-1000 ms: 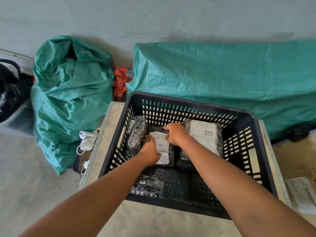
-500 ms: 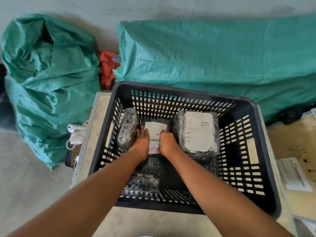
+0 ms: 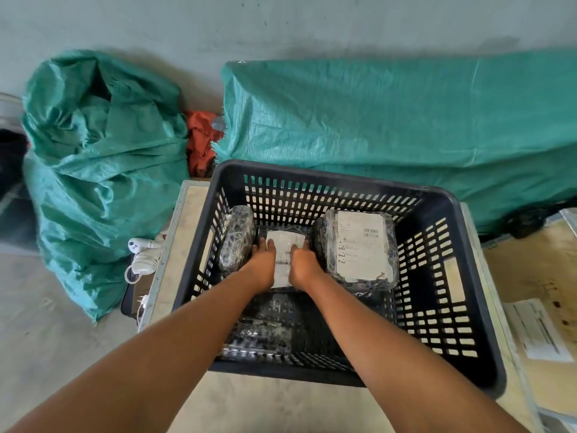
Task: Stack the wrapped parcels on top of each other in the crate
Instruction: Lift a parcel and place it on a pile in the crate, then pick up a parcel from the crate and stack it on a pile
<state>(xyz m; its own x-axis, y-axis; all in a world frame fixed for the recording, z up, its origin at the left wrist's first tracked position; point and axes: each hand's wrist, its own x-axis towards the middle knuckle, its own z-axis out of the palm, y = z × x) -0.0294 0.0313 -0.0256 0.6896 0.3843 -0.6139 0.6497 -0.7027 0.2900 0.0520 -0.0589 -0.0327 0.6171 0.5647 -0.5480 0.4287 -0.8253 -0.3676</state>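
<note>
Hands (image 3: 263, 264) (image 3: 304, 265) flat on middle parcel (image 3: 284, 245), fingertips hidden, grip unclear, crate (image 3: 474, 276).

Middle parcel (image 3: 283, 245) half hidden under both hands (label illegible).

Both arms outstretched; left hand (image 3: 263, 264) and right hand (image 3: 304, 264) side by side, palms down, fingers extended.

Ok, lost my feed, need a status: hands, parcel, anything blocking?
Both hands, left hand and right hand, flat on middle parcel in crate. Wrapped parcels close either side. Nothing blocking.
</note>
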